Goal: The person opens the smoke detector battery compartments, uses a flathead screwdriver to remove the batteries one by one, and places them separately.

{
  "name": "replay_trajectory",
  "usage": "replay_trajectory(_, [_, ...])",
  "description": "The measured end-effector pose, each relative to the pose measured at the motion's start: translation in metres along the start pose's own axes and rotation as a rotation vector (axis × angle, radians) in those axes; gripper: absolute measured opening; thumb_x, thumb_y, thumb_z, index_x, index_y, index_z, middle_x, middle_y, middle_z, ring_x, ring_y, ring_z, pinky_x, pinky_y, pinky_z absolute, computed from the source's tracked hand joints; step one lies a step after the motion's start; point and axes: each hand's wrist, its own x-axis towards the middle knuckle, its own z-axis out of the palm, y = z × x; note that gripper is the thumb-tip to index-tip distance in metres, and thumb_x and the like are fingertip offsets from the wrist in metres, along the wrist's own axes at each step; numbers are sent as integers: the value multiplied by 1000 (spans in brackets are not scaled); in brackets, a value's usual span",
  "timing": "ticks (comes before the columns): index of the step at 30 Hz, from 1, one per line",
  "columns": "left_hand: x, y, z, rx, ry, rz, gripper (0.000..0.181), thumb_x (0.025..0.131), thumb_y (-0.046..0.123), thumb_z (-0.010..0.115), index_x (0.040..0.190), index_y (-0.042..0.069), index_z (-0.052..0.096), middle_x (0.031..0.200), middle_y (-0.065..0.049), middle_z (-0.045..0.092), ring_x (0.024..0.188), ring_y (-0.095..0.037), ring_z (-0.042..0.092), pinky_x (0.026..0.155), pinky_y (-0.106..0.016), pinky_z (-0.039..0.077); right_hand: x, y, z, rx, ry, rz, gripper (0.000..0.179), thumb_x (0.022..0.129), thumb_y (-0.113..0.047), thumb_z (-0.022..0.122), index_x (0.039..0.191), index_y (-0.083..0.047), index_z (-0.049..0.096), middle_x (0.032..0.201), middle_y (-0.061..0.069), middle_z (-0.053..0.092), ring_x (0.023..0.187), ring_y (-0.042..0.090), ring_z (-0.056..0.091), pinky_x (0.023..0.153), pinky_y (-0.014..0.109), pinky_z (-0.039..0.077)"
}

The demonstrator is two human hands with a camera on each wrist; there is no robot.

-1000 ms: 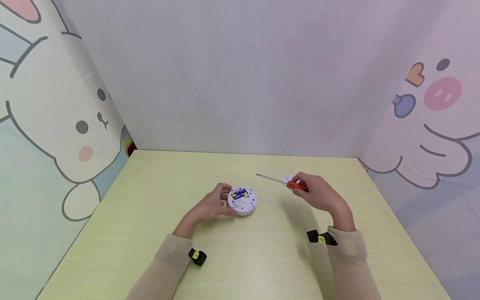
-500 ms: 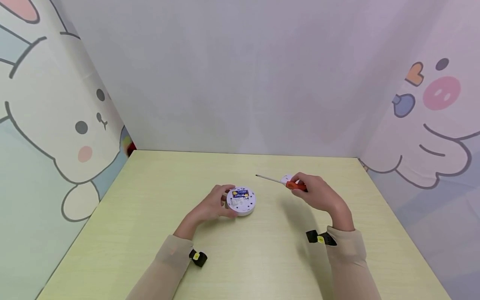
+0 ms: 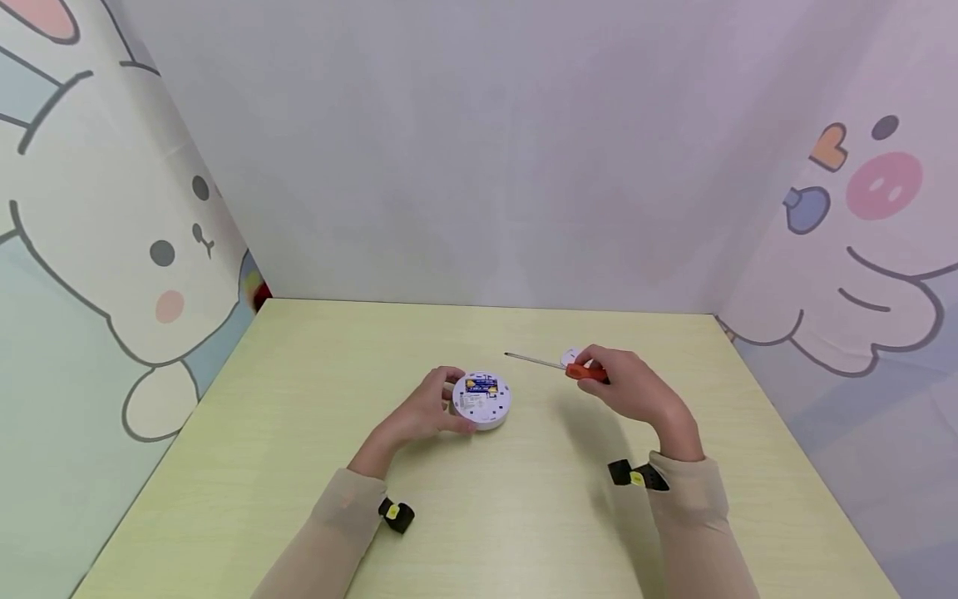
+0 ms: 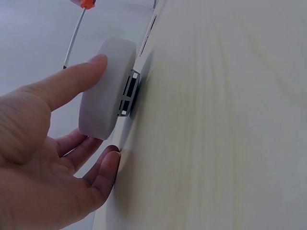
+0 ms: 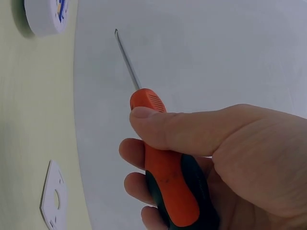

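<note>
My left hand (image 3: 425,412) holds a round white smoke alarm (image 3: 481,405) by its rim, thumb on the near side and fingers on the far side. Batteries (image 3: 481,384) lie in a slot on its upward face. In the left wrist view the alarm (image 4: 108,91) sits slightly tilted just over the table, a slotted part jutting from its underside. My right hand (image 3: 632,387) grips a screwdriver (image 5: 168,177) by its orange and dark green handle. The shaft points left, its tip in the air above and beyond the alarm, not touching it.
A thin white mounting plate (image 5: 56,196) with a central hole lies on the table (image 3: 337,349), partly hidden behind the right hand in the head view. A pale curtain (image 3: 486,166) stands behind the table. Cartoon-printed cloths flank both sides.
The alarm has turned slightly clockwise in my left fingers, bringing its batteries level. My right hand and the screwdriver have drifted a little to the left.
</note>
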Motion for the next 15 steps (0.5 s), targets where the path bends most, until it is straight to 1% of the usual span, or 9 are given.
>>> replay_trajectory(4, [1, 0, 0, 5, -2, -8, 95, 78, 17, 98, 154, 9, 42, 137, -6, 57, 120, -24, 59, 114, -51, 45, 1, -2, 1, -9, -9, -18, 23, 100, -11, 75, 122, -12, 71, 93, -1, 70, 79, 16, 60, 71, 34, 51])
replay_trajectory(10, [0, 0, 0, 12, -3, -16, 95, 78, 18, 97, 155, 11, 42, 139, -4, 57, 122, -23, 59, 114, -49, 45, 3, -5, 5, -59, -10, -46, 26, 98, -11, 77, 124, -13, 74, 92, -4, 72, 80, 13, 62, 73, 33, 52])
replay_trajectory(15, [0, 1, -1, 14, -4, -14, 95, 79, 19, 97, 156, 11, 42, 140, -4, 57, 123, -24, 59, 114, -50, 45, 3, -9, 5, -71, -24, -61, 21, 97, -9, 78, 118, -14, 77, 91, -6, 71, 78, 12, 60, 73, 33, 51])
